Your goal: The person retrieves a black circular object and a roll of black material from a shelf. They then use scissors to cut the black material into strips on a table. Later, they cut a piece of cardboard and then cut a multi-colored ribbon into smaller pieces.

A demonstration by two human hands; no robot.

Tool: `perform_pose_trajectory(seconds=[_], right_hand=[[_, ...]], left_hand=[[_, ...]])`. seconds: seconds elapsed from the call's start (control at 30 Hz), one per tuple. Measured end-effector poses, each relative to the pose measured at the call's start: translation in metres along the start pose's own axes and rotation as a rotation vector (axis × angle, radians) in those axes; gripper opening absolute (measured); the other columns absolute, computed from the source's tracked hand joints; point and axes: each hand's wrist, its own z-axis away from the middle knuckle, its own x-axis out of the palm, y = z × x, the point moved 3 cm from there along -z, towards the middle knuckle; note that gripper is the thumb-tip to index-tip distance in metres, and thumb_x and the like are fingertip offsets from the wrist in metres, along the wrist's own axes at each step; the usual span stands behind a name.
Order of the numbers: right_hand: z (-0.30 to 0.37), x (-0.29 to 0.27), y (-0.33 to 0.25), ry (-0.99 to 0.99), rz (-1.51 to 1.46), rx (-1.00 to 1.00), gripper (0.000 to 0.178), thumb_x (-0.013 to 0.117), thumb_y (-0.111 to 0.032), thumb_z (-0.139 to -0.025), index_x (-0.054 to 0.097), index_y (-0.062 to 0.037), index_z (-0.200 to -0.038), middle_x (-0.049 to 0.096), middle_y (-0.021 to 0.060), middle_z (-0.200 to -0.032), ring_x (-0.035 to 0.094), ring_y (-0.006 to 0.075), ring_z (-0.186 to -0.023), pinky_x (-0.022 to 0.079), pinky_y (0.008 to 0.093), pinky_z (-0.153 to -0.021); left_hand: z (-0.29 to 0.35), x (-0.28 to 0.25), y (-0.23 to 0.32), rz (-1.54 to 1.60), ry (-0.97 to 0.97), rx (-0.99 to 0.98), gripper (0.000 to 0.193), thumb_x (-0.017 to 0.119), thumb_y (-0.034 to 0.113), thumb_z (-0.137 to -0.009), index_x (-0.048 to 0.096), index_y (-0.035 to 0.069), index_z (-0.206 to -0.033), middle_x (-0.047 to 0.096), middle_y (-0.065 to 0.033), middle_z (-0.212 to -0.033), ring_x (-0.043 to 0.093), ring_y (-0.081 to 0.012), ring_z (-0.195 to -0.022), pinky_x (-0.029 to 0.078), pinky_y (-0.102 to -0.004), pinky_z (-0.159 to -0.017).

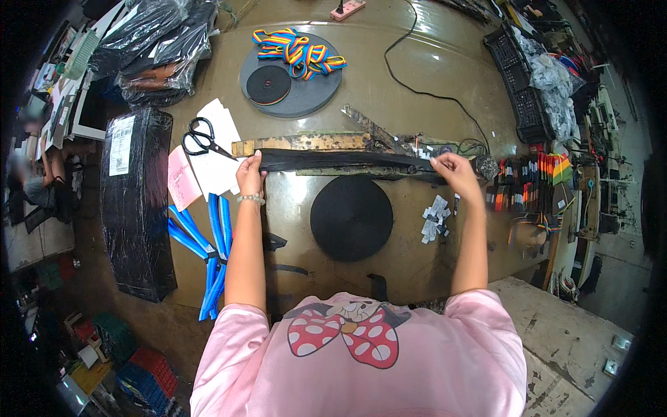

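Note:
Several layers of black strap point(333, 160) lie stretched from side to side along a worn measuring board point(313, 142). My left hand point(251, 175), with a beaded bracelet at the wrist, is closed around the left end of the strap. At the other end, the fingers of my right hand point(455, 174) pinch the strap beside small white scraps. Between my forearms lies a large round coil of black webbing point(351, 217). Black-handled scissors point(201, 137) rest on white paper point(214, 170) left of my left hand. A small pile of labels point(435, 219) is below my right hand.
Blue straps point(215, 257) and a black-wrapped package point(139, 205) lie at the left. Farther back are a grey coil point(325, 97) with rainbow cord point(299, 52) on it, and a black cable point(424, 92). A black crate point(517, 90) and colourful bundled straps point(521, 184) stand right.

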Motion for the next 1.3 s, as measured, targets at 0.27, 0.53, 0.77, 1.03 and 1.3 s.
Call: perform_pose_trajectory(seconds=[0.27, 0.53, 0.77, 1.03, 1.3], right_hand=[[-0.054, 0.030, 0.100, 0.169, -0.040, -0.012, 0.026, 0.063, -0.028, -0.087, 0.062, -0.0023, -0.083, 0.050, -0.0057, -0.067, 0.039, 0.0036, -0.059, 0.031, 0.0215, -0.053], [-0.054, 0.034, 0.121, 0.119, -0.219, 0.077, 0.022, 0.063, -0.027, -0.087, 0.063, -0.0047, -0.085, 0.049, -0.0068, -0.063, 0.038, 0.0037, -0.054, 0.029, 0.0209, -0.048], [-0.018, 0.053, -0.024, 0.516, 0.144, -0.074, 0.024, 0.065, -0.024, -0.084, 0.066, 0.0007, -0.084, 0.064, 0.0062, -0.078, 0.056, 0.0132, -0.072, 0.045, 0.0276, -0.069], [-0.076, 0.309, -0.119, -0.108, -0.028, -0.231, 0.023, 0.065, -0.024, -0.079, 0.068, -0.0014, -0.085, 0.066, 0.0183, -0.079, 0.065, 0.0296, -0.073, 0.049, 0.0350, -0.069], [-0.086, 0.317, -0.111, -0.120, 0.079, -0.186, 0.032, 0.065, -0.033, -0.079, 0.067, -0.0009, -0.077, 0.065, 0.0200, -0.076, 0.062, 0.0362, -0.070, 0.048, 0.0404, -0.064]], left_hand=[[-0.006, -0.003, -0.003, -0.016, 0.014, -0.003, 0.014, 0.066, 0.022, -0.085, 0.060, 0.010, -0.083, 0.060, 0.0033, -0.074, 0.052, -0.0044, -0.060, 0.042, -0.0184, -0.049], [-0.006, 0.000, -0.006, 0.009, 0.017, 0.005, 0.018, 0.068, 0.022, -0.084, 0.059, 0.006, -0.084, 0.060, 0.0007, -0.073, 0.053, -0.0057, -0.058, 0.044, -0.0197, -0.047], [-0.004, 0.000, -0.012, 0.052, -0.091, 0.128, 0.024, 0.063, 0.024, -0.087, 0.055, 0.001, -0.090, 0.059, -0.0023, -0.071, 0.053, -0.0074, -0.055, 0.045, -0.0201, -0.049], [0.008, -0.006, -0.020, 0.216, -0.056, 0.081, 0.028, 0.061, 0.022, -0.089, 0.053, -0.001, -0.103, 0.061, -0.0033, -0.080, 0.053, -0.0054, -0.061, 0.041, -0.0178, -0.047], [-0.004, 0.004, -0.016, 0.006, 0.041, 0.138, 0.035, 0.067, 0.032, -0.084, 0.058, -0.001, -0.093, 0.063, -0.0026, -0.074, 0.053, -0.0040, -0.055, 0.037, -0.0166, -0.042]])
